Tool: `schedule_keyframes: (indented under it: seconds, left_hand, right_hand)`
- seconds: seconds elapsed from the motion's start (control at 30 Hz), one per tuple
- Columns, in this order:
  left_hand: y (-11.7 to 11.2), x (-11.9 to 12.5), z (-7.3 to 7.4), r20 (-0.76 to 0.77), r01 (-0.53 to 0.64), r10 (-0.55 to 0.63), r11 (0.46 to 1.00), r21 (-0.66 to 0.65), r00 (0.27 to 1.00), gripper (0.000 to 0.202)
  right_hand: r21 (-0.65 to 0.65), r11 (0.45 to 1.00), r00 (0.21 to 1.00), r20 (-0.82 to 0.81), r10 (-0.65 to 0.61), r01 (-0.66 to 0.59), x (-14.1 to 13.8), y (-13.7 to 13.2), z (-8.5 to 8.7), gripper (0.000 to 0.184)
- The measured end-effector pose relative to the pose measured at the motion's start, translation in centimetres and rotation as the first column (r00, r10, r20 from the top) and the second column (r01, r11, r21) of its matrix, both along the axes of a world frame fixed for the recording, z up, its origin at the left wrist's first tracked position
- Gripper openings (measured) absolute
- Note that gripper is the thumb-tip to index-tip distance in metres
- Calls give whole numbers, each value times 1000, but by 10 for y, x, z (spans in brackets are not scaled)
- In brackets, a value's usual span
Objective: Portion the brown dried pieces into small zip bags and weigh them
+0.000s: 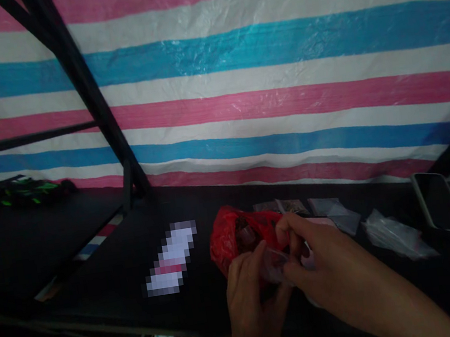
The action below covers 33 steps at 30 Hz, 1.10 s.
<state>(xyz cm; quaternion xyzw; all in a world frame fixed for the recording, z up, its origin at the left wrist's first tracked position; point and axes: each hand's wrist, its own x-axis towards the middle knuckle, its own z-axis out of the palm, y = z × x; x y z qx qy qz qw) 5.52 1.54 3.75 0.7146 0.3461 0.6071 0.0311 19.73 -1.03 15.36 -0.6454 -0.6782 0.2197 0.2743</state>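
Observation:
A small clear plastic bag (274,262) is pinched between my two hands, low over the black table. My left hand (250,294) grips it from the left with bent fingers and thumb. From the right, my right hand (322,252) has its thumb and fingers closed at the bag's edge; its curled fingers partly hide what lies beneath. Just behind the hands sits a red plastic bag (224,236), open at the top, with small dark pieces inside that are too dim to name. Something pinkish shows partly under my right hand.
Flat clear bags (339,213), a pile of clear bags (396,236) and a phone (439,201) lie to the right. A blurred-out strip (171,261) is left. Dark toy-like vehicles (33,188) stand far left, past a black metal post (91,93). Striped sheeting (274,43) hangs behind.

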Motion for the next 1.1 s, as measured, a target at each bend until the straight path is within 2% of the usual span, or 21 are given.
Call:
schedule_keyframes:
  seconds: [0.1, 0.17, 0.23, 0.3, 0.4, 0.47, 0.57, 0.67, 0.77, 0.87, 0.93, 1.0, 1.1]
  left_hand:
    - [-1, -2, 0, 44, -9, 10, 1000, -23, 999, 38]
    - [-1, -5, -2, 74, 6, -1, 998, -68, 997, 41]
    - [0, -9, -5, 132, 42, -23, 989, -145, 991, 43]
    - [1, -15, -9, 237, 87, -31, 969, -232, 971, 41]
    - [3, -23, -12, 418, 156, 6, 923, -352, 909, 43]
    - [5, -27, -12, 478, 167, 68, 886, -432, 876, 46]
    - [8, -31, -10, 431, 155, 120, 821, -550, 894, 48]
    - [11, -34, -6, 327, 147, 71, 791, -594, 942, 47]
    - [12, -37, -4, 237, 159, -13, 776, -610, 972, 45]
    - [13, -40, -5, 164, 153, -63, 762, -629, 985, 45]
    - [15, -42, -6, 117, 105, -37, 751, -652, 992, 47]
    - [17, -45, -7, 68, 31, 21, 729, -684, 997, 49]
    - [20, -49, -7, 6, -84, 124, 705, -704, 992, 51]
  right_hand:
    - [11, 999, 999, -25, 33, -32, 0, -8, 4, 12]
    - [1, 995, 989, -106, 98, -99, 2, -8, 6, 13]
    - [39, 990, 972, -185, 143, -138, 5, 0, 7, 13]
    - [114, 989, 974, -190, 119, -99, 6, 18, 5, 12]
    - [137, 990, 999, -45, -24, 30, 3, 53, -10, 12]
    - [41, 997, 988, 139, -71, 66, -4, 72, -26, 12]
    - [-78, 987, 943, 315, -107, 139, -20, 86, -51, 21]
    - [-72, 976, 917, 361, -169, 208, -32, 89, -66, 30]
    - [-76, 978, 935, 316, -163, 196, -37, 92, -70, 25]
    - [-87, 987, 975, 191, -116, 134, -35, 98, -74, 18]
    - [-54, 996, 991, 124, -57, 64, -32, 102, -78, 21]
    - [-1, 1000, 995, 97, -13, 14, -28, 104, -84, 31]
    - [31, 1000, 997, 75, -8, 6, -24, 105, -90, 40]
